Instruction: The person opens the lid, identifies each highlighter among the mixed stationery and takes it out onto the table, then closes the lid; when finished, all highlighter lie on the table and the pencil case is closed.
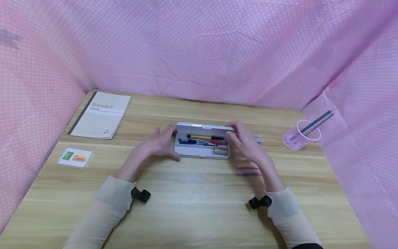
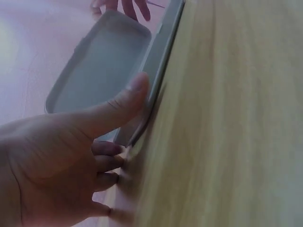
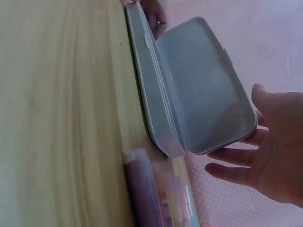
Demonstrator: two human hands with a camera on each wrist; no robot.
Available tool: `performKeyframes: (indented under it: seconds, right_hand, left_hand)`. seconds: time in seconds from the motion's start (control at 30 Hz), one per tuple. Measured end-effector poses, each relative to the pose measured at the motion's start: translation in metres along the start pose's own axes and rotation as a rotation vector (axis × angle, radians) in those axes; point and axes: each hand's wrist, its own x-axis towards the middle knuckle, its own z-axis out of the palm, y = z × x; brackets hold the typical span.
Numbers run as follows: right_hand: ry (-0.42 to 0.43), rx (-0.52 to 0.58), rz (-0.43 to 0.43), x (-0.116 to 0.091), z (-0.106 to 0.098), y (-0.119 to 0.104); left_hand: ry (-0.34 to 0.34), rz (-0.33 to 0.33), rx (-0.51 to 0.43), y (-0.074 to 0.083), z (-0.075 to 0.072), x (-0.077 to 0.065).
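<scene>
A pale pencil case (image 1: 199, 151) lies on the table with its lid (image 1: 202, 128) raised at the back. Inside are several pens (image 1: 203, 140) and a small block (image 1: 219, 151) in the right front compartment; its kind is unclear. My left hand (image 1: 157, 142) is spread around the case's left end. Its thumb (image 2: 125, 101) is along the front side, and the other fingers are at the end, near the table. At the lid's right corner is my right hand (image 1: 245, 141). Its fairly straight fingers (image 3: 234, 156) reach behind the lid, the thumb by the lid's edge.
Several pastel pens (image 1: 248, 172) lie right of the case, partly under my right forearm. A pink pen cup (image 1: 293, 138) with dark sticks leans at the far right. A notebook (image 1: 104, 117) and a white card-like case (image 1: 75, 157) lie on the left.
</scene>
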Motion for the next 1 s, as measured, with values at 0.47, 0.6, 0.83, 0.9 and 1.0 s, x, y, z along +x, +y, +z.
performKeyframes:
  seconds: [0.47,0.6,0.83,0.9,1.0]
  right_hand:
    - [-0.245,-0.564,-0.185,-0.004,0.031,0.01]
    - [-0.247,-0.742,-0.256,0.001,0.046,0.011]
    - [-0.158,-0.929,-0.379,0.002,0.067,0.017]
    - [-0.131,-0.949,-0.395,0.001,0.07,0.019]
    - [-0.111,-0.95,-0.391,-0.001,0.072,0.019]
  left_hand:
    - [0.157,0.409,0.297,0.004,0.018,-0.004]
    - [0.147,0.464,0.465,0.004,0.029,0.0]
    - [0.197,0.505,0.658,0.001,0.044,0.001]
    - [0.211,0.51,0.689,0.001,0.047,0.0]
    - [0.227,0.517,0.7,0.001,0.049,0.001]
